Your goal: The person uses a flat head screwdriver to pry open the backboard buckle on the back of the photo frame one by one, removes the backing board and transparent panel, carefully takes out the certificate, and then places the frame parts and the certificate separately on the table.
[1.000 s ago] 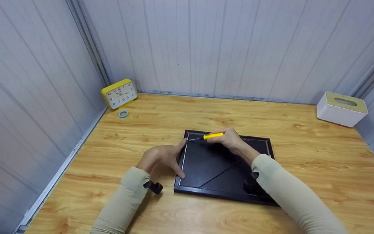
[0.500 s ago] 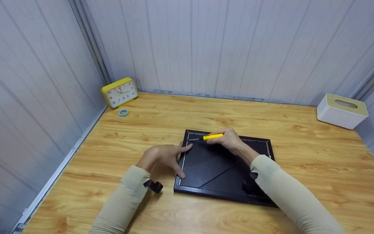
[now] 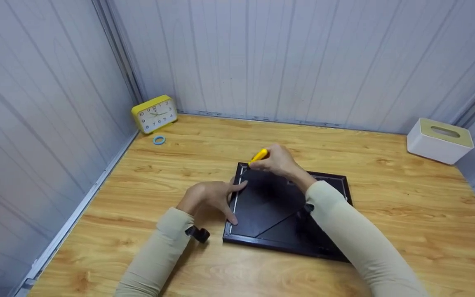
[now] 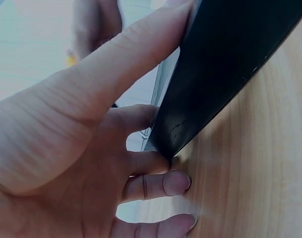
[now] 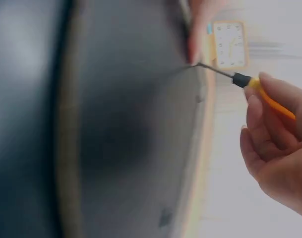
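A black picture frame [image 3: 287, 246] lies back side up on the table, its dark backing board [image 3: 262, 206] facing me. At its left side, my left hand [image 3: 210, 196] rests thumb and index finger over the edge. Lower fingers of that hand, nearly straight, touch the frame's side and the tabletop in the left wrist view. My right hand [image 3: 278, 161] pinches a screwdriver [image 5: 272, 101] by its yellow handle. The slim shaft reaches down to the frame near the far left corner; in the head view the fingers hide its tip.
A yellow alarm clock [image 3: 155, 114] stands in the back left corner, with a small blue ring [image 3: 159, 140] in front of it. At the back right sits a white tissue box [image 3: 439, 142] with a wood-coloured lid. Panelled walls [image 3: 237, 57] border the table.
My right hand has moved up and away, tilting the screwdriver from nearly flat to steeper near the far edge. The left index finger has shifted from the frame's edge onto the backing.
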Demonstrator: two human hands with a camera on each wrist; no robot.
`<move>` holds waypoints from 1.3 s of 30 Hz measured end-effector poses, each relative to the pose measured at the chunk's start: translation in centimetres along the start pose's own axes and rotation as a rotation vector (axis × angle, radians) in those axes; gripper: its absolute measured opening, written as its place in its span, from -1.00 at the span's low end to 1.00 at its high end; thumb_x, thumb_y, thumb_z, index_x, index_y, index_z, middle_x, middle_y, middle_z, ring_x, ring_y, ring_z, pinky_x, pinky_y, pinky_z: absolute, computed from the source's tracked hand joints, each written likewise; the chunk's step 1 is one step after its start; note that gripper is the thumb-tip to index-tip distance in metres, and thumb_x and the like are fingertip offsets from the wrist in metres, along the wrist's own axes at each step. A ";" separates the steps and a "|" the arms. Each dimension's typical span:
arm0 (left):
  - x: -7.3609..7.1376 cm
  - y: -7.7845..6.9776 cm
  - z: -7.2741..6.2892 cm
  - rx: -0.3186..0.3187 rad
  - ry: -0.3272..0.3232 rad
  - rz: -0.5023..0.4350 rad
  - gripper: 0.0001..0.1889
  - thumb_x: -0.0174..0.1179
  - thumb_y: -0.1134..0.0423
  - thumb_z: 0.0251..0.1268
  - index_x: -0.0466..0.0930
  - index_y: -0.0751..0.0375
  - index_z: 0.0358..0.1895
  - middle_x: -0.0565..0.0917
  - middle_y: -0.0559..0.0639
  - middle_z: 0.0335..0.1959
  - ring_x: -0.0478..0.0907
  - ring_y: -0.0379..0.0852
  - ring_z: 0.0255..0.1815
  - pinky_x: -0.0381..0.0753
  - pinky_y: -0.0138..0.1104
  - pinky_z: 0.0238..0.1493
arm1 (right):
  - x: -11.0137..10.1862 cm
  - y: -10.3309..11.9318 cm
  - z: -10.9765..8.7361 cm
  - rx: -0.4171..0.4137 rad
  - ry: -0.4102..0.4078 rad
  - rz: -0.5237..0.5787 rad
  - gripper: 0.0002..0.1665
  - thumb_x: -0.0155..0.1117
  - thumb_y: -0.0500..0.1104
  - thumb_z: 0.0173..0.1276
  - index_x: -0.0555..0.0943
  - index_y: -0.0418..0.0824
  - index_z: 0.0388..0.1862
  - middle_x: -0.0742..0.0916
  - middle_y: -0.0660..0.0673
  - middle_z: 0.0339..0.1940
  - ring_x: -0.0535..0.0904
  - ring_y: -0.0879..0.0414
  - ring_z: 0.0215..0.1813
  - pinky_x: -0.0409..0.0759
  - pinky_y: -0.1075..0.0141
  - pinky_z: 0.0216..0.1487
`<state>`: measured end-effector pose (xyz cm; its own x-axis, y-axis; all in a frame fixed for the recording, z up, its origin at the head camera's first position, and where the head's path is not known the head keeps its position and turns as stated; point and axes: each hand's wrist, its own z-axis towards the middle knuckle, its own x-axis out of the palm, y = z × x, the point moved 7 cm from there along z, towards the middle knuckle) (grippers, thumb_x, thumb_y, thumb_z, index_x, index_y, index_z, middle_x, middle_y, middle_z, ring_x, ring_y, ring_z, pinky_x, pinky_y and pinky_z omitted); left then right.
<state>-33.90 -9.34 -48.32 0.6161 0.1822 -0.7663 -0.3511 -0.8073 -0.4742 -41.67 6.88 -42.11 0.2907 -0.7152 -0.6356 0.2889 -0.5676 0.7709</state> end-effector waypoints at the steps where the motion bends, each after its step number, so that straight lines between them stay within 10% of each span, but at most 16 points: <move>1: 0.0 0.0 0.0 -0.001 0.002 0.007 0.30 0.54 -0.30 -0.19 -0.15 -0.26 0.63 -0.18 0.26 0.61 0.01 0.11 0.56 0.16 -0.11 0.48 | 0.1 0.7 0.3 -0.009 0.018 -0.022 -0.79 0.58 -0.09 0.16 0.80 -0.16 -0.29 0.77 -0.05 -0.41 0.65 0.11 -0.39 0.62 0.32 -0.36; 11: -0.2 -0.1 0.0 0.011 0.013 0.024 0.32 0.53 -0.31 -0.17 -0.19 -0.22 0.64 -0.14 0.24 0.62 0.33 0.01 0.34 0.31 -0.14 0.38 | 2.2 6.4 2.9 -0.138 0.181 -0.259 -0.87 0.47 -0.25 0.17 0.69 -0.26 -0.50 0.69 -0.08 -0.58 0.52 0.11 -0.54 0.53 0.30 -0.44; 22: -0.3 0.0 -0.1 -0.025 -0.001 0.034 0.33 0.55 -0.33 -0.24 -0.15 -0.28 0.63 0.17 0.23 0.55 0.36 0.01 0.32 0.32 -0.12 0.37 | 2.5 6.9 3.4 -0.136 0.195 -0.310 -0.86 0.47 -0.26 0.16 0.68 -0.29 -0.48 0.66 -0.09 -0.59 0.48 0.12 -0.57 0.49 0.32 -0.47; 35: 0.1 -0.4 0.2 0.013 -0.011 0.005 0.33 0.54 -0.28 -0.19 -0.17 -0.17 0.64 -0.18 0.29 0.60 0.00 0.10 0.56 0.13 -0.13 0.49 | -5.8 -3.9 -5.1 0.064 -0.049 0.223 -0.68 0.60 -0.19 0.09 0.74 -0.36 -0.24 0.73 -0.09 -0.42 0.60 0.08 -0.36 0.62 0.29 -0.26; 39: -0.2 -0.1 -0.2 0.013 -0.019 0.004 0.33 0.53 -0.29 -0.19 -0.18 -0.16 0.64 -0.18 0.29 0.60 0.00 0.11 0.57 0.15 -0.10 0.48 | -7.8 -7.4 -8.9 0.115 -0.013 0.176 -0.65 0.56 -0.20 0.13 0.73 -0.39 -0.16 0.75 -0.14 -0.40 0.65 -0.03 -0.34 0.66 0.20 -0.25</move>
<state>-33.77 -9.38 -48.03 0.6014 0.1900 -0.7760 -0.3622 -0.8009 -0.4768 -37.93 20.30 -43.27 0.3155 -0.8123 -0.4905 0.1287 -0.4755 0.8702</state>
